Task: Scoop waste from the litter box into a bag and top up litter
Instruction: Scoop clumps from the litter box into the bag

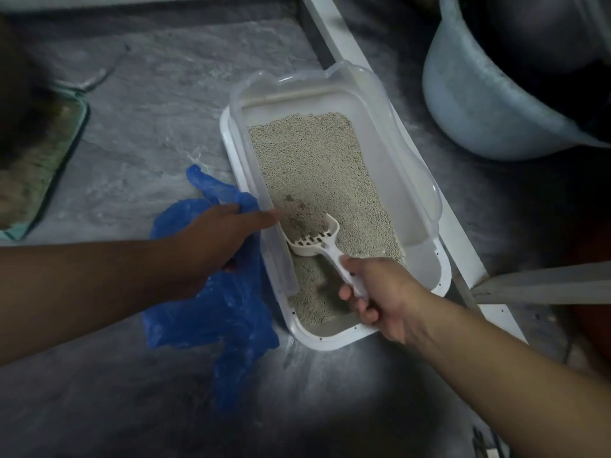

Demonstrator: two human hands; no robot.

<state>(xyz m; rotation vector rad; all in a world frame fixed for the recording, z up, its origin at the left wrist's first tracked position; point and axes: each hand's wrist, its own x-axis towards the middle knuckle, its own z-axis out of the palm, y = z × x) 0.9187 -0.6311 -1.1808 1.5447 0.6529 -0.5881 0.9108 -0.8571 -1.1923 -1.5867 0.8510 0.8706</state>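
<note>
A white litter box (426,256) with a clear plastic rim sits on the grey floor, filled with pale grey litter (317,160). My right hand (377,295) grips the handle of a white slotted scoop (317,239), whose head lies in the litter at the box's near left side with a darker clump (297,216) in it. My left hand (218,236) rests on the box's left wall, holding the edge of a crumpled blue plastic bag (215,309) that lies on the floor beside the box.
A large pale blue bucket (479,104) stands at the far right. A second tray with a green rim (62,157) lies at the far left. A white frame strip (344,47) runs diagonally behind the box, and a grey bar (545,282) crosses at right.
</note>
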